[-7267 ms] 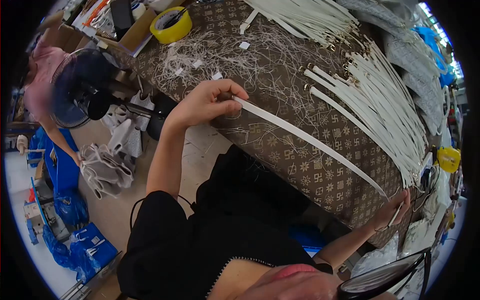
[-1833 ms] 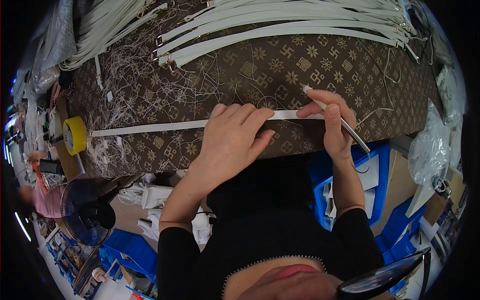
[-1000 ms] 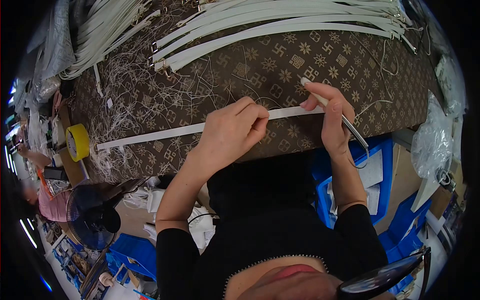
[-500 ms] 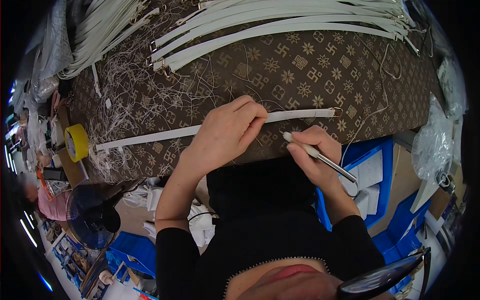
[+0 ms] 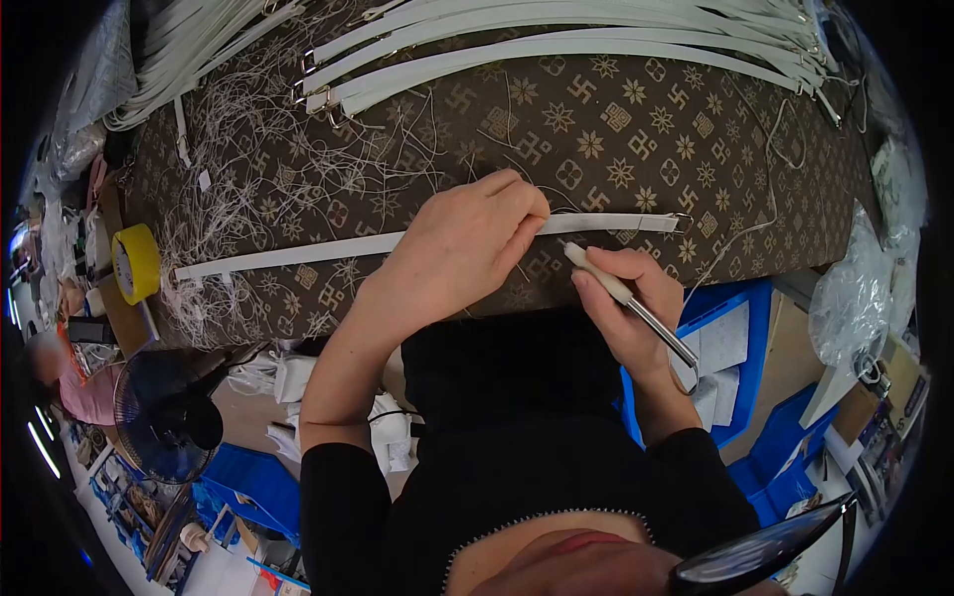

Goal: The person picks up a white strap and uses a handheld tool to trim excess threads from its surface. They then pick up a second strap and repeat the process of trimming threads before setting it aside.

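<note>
A narrow white strap (image 5: 313, 252) with a metal buckle (image 5: 683, 223) at its right end lies across the brown patterned cloth (image 5: 596, 119). My left hand (image 5: 462, 243) rests over the strap's middle, fingers closed on it near the right part; what the fingertips pinch is partly hidden. Just below the strap's right end, my right hand (image 5: 636, 303) grips a pen-shaped tool (image 5: 611, 282) with a cream handle and a metal shaft. The tool's tip points up and left, close to the left fingertips and apart from the strap.
Many finished-looking white straps (image 5: 556, 50) lie at the back. Loose thread clippings (image 5: 258, 169) cover the cloth's left side. Yellow tape (image 5: 139, 263) stands at the left edge, above a fan (image 5: 169, 417). A blue bin (image 5: 760, 348) sits below right. Another person (image 5: 84, 387) is far left.
The view has shifted slightly. My left hand has moved a little right along the strap, and the tool's tip sits a little nearer the strap and left fingertips.
</note>
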